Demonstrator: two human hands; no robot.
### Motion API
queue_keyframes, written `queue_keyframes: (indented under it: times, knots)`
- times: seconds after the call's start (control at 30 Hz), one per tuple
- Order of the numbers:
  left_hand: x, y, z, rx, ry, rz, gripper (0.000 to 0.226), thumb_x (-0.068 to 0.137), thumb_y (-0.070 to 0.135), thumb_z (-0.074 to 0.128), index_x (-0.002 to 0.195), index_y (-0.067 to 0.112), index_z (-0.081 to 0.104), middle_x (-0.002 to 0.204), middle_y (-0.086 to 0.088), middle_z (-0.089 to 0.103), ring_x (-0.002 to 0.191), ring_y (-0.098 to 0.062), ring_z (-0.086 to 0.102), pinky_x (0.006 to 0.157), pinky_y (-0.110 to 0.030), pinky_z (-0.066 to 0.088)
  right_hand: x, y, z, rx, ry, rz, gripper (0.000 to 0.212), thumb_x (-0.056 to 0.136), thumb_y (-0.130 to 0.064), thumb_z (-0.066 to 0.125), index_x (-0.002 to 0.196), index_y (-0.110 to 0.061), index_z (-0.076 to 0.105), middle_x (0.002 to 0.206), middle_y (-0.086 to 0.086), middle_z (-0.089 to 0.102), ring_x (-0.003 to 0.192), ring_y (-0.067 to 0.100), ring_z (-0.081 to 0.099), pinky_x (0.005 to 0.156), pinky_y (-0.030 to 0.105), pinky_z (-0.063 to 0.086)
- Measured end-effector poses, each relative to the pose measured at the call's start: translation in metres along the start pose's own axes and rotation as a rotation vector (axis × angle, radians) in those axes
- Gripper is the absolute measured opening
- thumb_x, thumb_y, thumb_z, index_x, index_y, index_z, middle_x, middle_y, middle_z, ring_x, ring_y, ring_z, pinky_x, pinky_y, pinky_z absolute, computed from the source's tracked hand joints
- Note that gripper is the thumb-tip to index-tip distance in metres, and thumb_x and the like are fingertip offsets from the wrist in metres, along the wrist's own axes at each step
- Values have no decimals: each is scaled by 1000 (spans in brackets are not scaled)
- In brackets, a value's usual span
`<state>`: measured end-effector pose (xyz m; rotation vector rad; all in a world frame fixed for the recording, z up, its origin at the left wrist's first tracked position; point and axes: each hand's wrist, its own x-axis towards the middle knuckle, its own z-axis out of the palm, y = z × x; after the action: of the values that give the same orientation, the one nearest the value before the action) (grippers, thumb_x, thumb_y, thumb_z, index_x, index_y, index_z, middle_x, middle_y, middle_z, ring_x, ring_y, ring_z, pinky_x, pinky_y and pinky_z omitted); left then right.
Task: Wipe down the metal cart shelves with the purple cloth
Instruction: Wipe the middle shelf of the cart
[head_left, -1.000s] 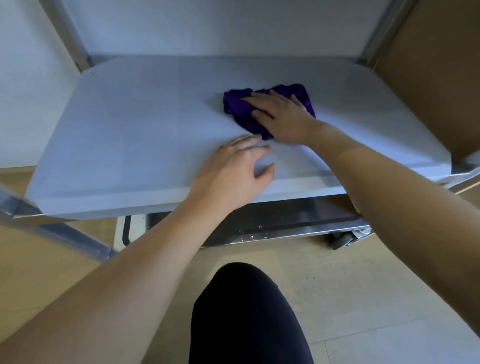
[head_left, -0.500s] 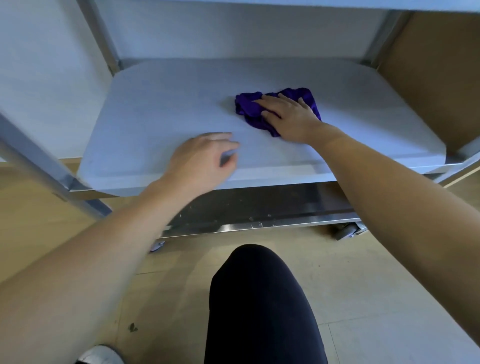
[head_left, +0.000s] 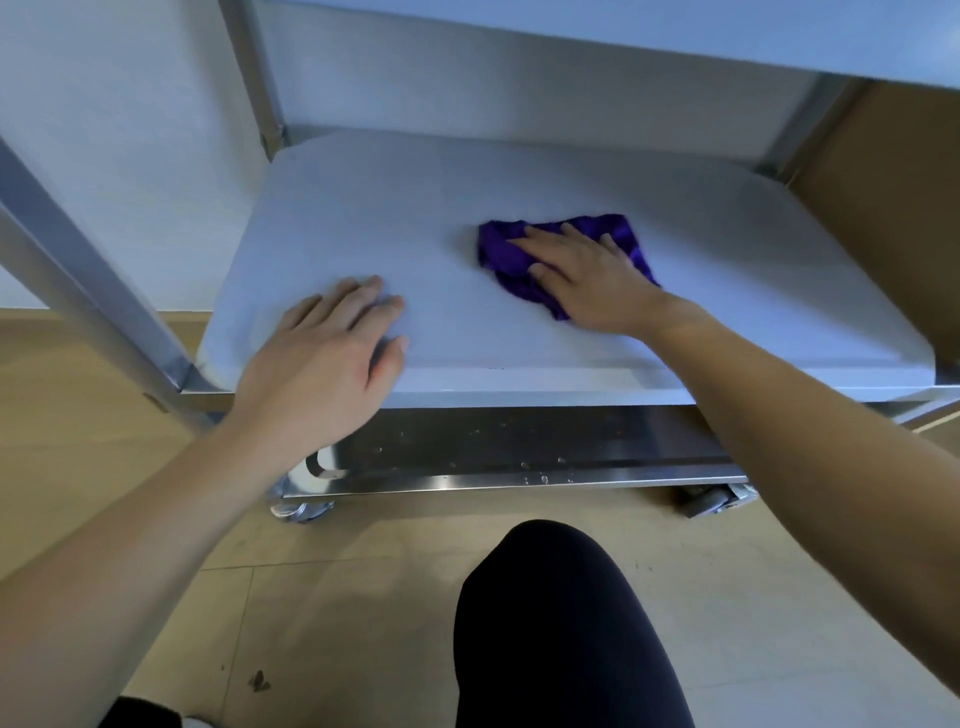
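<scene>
The middle shelf (head_left: 415, 208) of the metal cart fills the upper half of the view, pale and flat. A crumpled purple cloth (head_left: 506, 254) lies on it right of centre. My right hand (head_left: 582, 275) presses flat on the cloth with straight fingers, covering most of it. Over the shelf's front left edge lies my left hand (head_left: 327, 358), palm down, fingers straight and holding nothing.
A darker bottom shelf (head_left: 519, 447) with specks shows below, on castor wheels (head_left: 709, 501). Metal uprights (head_left: 78, 270) stand at the left and back corners. The top shelf (head_left: 675, 31) overhangs. A brown panel (head_left: 893, 208) stands at right. My dark-clad knee (head_left: 561, 623) is over the floor.
My left hand slid left along the shelf's front edge and now lies flat. The right hand with the cloth stays at about the same spot. The view shifted, showing more of the cart's left upright.
</scene>
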<state>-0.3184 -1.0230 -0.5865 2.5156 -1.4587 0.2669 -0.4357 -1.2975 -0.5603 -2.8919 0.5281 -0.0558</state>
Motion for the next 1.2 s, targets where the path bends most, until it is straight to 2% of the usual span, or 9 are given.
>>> queue_keyframes:
  times: [0.2,0.37,0.5,0.7,0.8,0.9,1.0,1.1,1.2]
  knots:
    - [1,-2,-2,15,-30,-8,59,95,44,20,140,18,46,151,-4,39,140,-23,34,113,-41,27,47,-83,25,18,-16,-113,44,104,-42,26,149,-42,26,159,-16,22,149,20,13,116,59,7]
    - [0,-7,-2,-26,-34,-15,58,94,49,20,142,25,43,154,3,35,143,-16,29,115,-36,23,85,-56,21,36,33,-35,41,101,-46,28,141,-42,39,148,-14,41,137,17,32,111,58,21]
    - [0,-8,-2,-49,-46,-22,59,93,53,18,143,31,39,156,6,30,145,-14,23,116,-35,18,91,-15,10,-21,58,98,43,101,-45,27,143,-41,38,148,-10,42,137,20,34,110,55,24]
    - [2,-6,-1,-16,-111,-74,61,89,56,11,145,39,24,160,5,17,147,-29,12,119,-45,9,94,27,-5,44,81,341,41,98,-50,26,137,-52,37,138,-7,53,127,28,47,110,54,30]
    - [3,-6,-2,23,-116,-61,61,89,54,9,146,36,24,160,1,18,146,-33,13,119,-49,12,110,15,-1,68,70,397,42,99,-46,24,140,-50,35,144,-5,47,135,29,39,113,57,21]
    - [2,-6,-2,39,-132,-58,62,89,53,6,147,36,21,160,0,16,146,-33,11,118,-50,13,135,-17,9,23,60,351,46,101,-43,24,147,-45,29,156,-4,33,144,26,25,117,56,10]
    - [3,-6,-2,24,-122,-71,62,88,53,10,145,37,25,159,1,20,145,-33,15,117,-50,15,153,-72,22,-28,10,154,46,102,-43,25,148,-44,28,158,-10,28,145,23,24,116,56,11]
    - [2,-6,-3,24,-108,-73,60,88,53,14,143,36,31,158,1,26,144,-32,20,117,-50,18,149,-101,33,13,-1,-16,44,103,-41,25,146,-43,32,153,-13,36,141,20,29,115,58,14]
    - [2,-4,-4,32,-96,-66,60,88,53,16,141,33,36,155,-1,30,142,-33,25,115,-51,22,139,-84,29,40,43,-32,43,103,-43,27,145,-41,36,150,-13,40,139,16,31,114,48,15]
